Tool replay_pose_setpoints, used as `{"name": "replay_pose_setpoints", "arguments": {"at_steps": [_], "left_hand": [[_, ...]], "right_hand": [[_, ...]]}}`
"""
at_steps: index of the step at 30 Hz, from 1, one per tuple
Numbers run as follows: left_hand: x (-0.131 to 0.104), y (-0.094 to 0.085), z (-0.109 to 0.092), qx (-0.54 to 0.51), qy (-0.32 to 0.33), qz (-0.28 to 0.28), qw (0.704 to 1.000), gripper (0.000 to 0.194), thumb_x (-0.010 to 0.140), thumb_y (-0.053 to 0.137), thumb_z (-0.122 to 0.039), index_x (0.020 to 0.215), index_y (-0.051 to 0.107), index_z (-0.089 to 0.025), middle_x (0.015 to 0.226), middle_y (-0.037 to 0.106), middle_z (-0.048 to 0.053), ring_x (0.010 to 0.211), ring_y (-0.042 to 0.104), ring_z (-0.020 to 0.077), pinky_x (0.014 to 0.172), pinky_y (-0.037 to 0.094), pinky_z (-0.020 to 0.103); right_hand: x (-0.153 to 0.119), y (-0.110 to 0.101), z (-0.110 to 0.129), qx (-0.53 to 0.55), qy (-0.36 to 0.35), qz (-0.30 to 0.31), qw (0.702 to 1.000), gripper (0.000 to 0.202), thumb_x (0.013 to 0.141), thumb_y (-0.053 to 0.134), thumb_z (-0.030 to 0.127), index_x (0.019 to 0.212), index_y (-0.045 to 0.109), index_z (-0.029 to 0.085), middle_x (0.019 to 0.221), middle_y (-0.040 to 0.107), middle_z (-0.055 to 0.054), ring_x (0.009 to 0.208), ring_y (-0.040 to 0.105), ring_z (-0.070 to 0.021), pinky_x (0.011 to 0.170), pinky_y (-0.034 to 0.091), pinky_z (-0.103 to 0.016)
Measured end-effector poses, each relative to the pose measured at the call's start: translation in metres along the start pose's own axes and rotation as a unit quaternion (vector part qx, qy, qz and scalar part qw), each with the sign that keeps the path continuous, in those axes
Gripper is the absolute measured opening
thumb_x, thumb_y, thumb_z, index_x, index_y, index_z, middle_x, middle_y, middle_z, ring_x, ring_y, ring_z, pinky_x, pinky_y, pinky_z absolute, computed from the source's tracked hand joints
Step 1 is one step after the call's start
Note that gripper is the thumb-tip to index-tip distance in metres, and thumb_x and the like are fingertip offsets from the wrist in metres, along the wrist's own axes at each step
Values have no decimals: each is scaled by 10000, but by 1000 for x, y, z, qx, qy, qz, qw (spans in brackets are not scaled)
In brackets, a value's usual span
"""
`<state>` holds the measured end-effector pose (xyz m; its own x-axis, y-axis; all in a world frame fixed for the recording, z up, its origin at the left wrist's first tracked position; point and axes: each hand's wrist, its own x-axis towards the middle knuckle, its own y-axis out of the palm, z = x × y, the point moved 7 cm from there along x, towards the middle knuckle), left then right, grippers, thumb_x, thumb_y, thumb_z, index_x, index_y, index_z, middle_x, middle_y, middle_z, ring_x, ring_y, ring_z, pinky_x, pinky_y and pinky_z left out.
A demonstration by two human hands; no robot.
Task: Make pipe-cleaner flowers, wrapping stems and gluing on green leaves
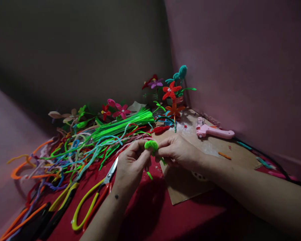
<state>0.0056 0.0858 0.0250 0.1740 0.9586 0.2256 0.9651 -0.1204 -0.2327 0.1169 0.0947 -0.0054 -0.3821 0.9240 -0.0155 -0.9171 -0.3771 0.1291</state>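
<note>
Both my hands meet over the red table cover (pixel 150 214). Between them is a bright green pipe cleaner (pixel 151 145), bent into a small loop at the top. My left hand (pixel 131 163) pinches its left side with thumb and fingertips. Gripping its right side is my right hand (pixel 177 151). A short green end hangs down below my fingers. Under my right hand lies a sheet of brown cardboard (pixel 190 182).
A tangle of coloured pipe cleaners (pixel 72 150) and a green bundle (pixel 122 124) lie to the left. Scissors with yellow and orange handles (pixel 95 197) rest near my left wrist. A pink glue gun (pixel 213 131) sits by the right wall. Finished pipe-cleaner flowers (pixel 172 92) stand in the corner.
</note>
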Motion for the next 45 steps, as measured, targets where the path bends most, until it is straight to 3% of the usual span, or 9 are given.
{"name": "replay_pose_setpoints", "arguments": {"at_steps": [7,9,13,21,26,31,35,39,45], "left_hand": [[3,1,6,-118,-3,1,993,361,721,678,-189,1032,495,-196,667,567,-54,477,549,94,404,458,204],[4,0,8,-127,-17,-3,992,329,729,669,-193,1012,502,-181,685,585,-41,482,558,91,417,469,206],[4,-6,8,-82,-23,-35,996,188,736,659,-213,884,568,-142,718,617,-6,462,535,73,390,432,183],[2,-2,10,-28,-41,-15,999,108,772,615,-242,739,587,-143,560,575,-24,420,480,71,394,405,179],[9,-19,13,-20,-44,-54,997,169,790,595,-292,690,542,-166,480,510,-51,405,447,70,394,393,173],[20,-27,31,91,-59,-62,992,182,752,616,-293,651,541,-161,412,482,-61,328,391,56,339,304,160],[22,-17,47,86,-80,-35,993,113,710,629,-251,771,586,-168,413,488,-78,299,399,61,303,266,154],[18,1,58,6,-141,-2,990,183,697,620,-256,837,556,-157,444,552,-52,285,449,91,288,314,178],[15,16,58,-111,-159,22,981,272,609,694,-208,814,536,-125,508,601,-11,360,521,105,340,397,199]], "right_hand": [[1,-5,2,23,-26,-32,999,114,684,570,157,586,624,134,366,412,75,306,320,-39,312,206,-173],[3,-8,2,44,-38,-46,997,99,682,577,166,600,619,132,391,423,71,315,328,-40,318,202,-175],[4,-12,1,53,-55,-64,995,120,694,602,215,610,618,129,449,468,55,335,358,-38,324,204,-172],[4,-6,-5,65,-25,-24,997,81,702,584,177,642,623,138,417,436,73,320,361,-46,298,209,-168],[9,-30,4,60,-61,-102,991,79,682,580,156,613,616,138,392,454,58,308,332,-42,306,179,-180],[13,-48,10,0,-106,-153,983,128,674,556,164,563,610,131,493,524,12,380,343,-55,362,208,-215],[16,-48,10,-121,-120,-163,972,128,648,532,119,563,627,126,503,504,21,458,346,-67,439,247,-219],[22,-39,1,-227,-101,-122,961,167,617,496,74,544,634,132,494,510,19,484,403,-85,467,268,-223],[29,-30,-8,-240,-105,-89,961,163,597,520,68,522,647,139,491,550,20,489,443,-91,466,288,-209]]}}
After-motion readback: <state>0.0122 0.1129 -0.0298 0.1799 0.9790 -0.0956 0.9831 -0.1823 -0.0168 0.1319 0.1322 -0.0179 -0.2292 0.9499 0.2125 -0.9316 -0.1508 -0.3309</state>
